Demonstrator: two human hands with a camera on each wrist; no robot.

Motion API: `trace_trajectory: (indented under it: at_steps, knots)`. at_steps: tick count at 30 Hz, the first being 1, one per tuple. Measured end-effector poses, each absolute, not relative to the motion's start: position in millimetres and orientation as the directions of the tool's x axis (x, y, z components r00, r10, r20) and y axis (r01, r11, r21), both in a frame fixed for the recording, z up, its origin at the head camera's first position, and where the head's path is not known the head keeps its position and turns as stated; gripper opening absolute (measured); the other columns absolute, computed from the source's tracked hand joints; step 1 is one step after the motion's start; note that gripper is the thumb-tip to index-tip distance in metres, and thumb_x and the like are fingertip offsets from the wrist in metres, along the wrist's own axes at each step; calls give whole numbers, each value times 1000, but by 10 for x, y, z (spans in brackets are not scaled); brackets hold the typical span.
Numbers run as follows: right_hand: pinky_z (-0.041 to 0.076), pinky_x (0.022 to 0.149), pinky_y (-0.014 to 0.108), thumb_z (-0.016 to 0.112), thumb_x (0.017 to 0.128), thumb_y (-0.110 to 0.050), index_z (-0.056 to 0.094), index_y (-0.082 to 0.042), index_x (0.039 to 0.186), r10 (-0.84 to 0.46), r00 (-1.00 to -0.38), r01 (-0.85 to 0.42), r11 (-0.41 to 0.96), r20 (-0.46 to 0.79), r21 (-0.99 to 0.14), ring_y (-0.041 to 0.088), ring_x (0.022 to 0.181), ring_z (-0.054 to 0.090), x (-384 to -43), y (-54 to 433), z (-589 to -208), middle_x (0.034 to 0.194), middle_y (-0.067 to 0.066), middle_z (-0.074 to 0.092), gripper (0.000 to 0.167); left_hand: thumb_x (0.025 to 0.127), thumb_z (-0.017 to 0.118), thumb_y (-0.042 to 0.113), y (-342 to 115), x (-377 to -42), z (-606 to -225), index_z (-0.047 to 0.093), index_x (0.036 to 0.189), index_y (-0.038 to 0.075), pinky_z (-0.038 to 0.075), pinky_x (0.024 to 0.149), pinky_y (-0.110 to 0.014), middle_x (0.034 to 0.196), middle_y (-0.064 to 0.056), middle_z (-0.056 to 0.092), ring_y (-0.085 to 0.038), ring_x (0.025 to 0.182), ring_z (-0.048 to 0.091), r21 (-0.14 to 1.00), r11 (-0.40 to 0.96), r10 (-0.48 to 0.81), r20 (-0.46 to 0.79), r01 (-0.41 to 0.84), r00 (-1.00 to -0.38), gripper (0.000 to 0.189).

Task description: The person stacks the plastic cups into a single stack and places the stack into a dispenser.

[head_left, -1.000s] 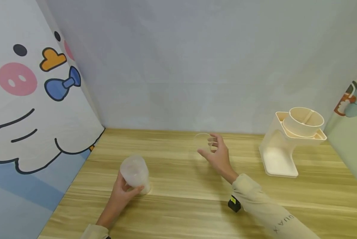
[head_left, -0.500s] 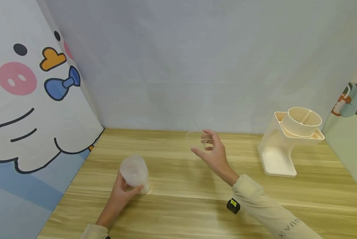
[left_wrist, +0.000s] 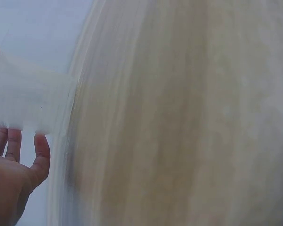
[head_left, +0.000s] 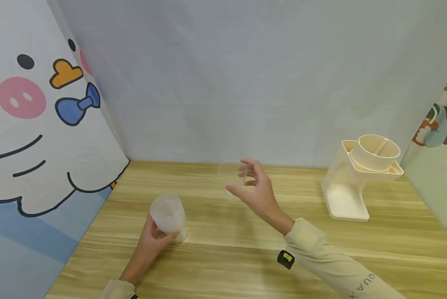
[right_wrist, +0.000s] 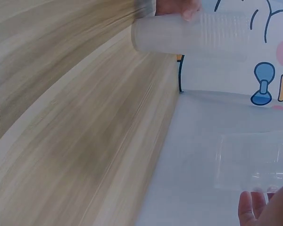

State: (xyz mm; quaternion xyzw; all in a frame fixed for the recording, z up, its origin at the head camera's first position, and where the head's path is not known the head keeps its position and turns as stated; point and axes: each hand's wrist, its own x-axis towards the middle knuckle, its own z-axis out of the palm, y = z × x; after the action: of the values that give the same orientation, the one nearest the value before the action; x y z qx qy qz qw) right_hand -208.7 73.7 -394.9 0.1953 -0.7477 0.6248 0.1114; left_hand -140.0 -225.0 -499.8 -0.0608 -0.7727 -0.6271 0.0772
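Observation:
My left hand (head_left: 148, 245) grips a stack of translucent plastic cups (head_left: 168, 214) around its side, low on the left of the table. In the left wrist view the stack (left_wrist: 30, 96) stands between thumb and fingertips. My right hand (head_left: 259, 191) holds a single clear plastic cup (head_left: 228, 176) above the table, to the right of the stack and farther back. That cup (right_wrist: 252, 157) is nearly see-through in the right wrist view, with fingers curled at its side. A visible gap separates it from the stack.
A cream stand (head_left: 345, 199) with a round, divided holder (head_left: 377, 153) on top is at the right of the wood-grain table (head_left: 223, 265). A pale grey backdrop (head_left: 223, 83) rises behind, and a cartoon-printed sheet (head_left: 36, 153) hangs at left.
My right hand has moved left with the clear cup, closer to the stack. The left hand and the stack have stayed in place.

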Motion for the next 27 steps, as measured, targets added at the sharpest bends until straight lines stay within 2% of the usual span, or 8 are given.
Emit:
trace_trajectory:
  at_steps: [7, 16, 22, 27]
  knots:
    - [43, 85, 55, 74, 78, -1, 43, 0, 133, -208, -878, -456, 82, 432, -886, 39, 105, 50, -1884, 631, -3636, 116, 24, 52, 64, 76, 74, -6, -2244, -1393, -5004, 22, 147, 15, 45, 87, -21, 132, -9, 42, -10, 114, 49, 963, 201, -9, 185, 179, -983, 91]
    - [43, 84, 56, 74, 78, 0, 43, 2, 132, -261, -857, -469, 37, 444, -883, 40, 105, 51, -1776, 478, -3426, 116, 26, 52, 63, 77, 74, -4, -2237, -1407, -5002, 22, 148, 17, 43, 89, -21, 134, -6, 41, -9, 116, 47, 963, 214, -5, 166, 162, -986, 90]
    - [45, 82, 54, 75, 76, 0, 44, 4, 130, -292, -816, -521, -2, 499, -854, 39, 103, 52, -1798, 378, -3360, 113, 23, 54, 62, 77, 74, -2, -2230, -1428, -5011, 22, 148, 18, 42, 89, -21, 134, -7, 41, -11, 117, 47, 963, 217, -1, 166, 162, -986, 90]
    - [49, 81, 43, 77, 77, -7, 45, -5, 132, -332, -792, -544, 0, 513, -839, 29, 103, 54, -1923, 262, -3466, 115, 13, 56, 64, 77, 74, -4, -2227, -1430, -5012, 24, 147, 18, 42, 89, -20, 132, -5, 42, -11, 116, 46, 962, 218, -14, 172, 165, -985, 89]
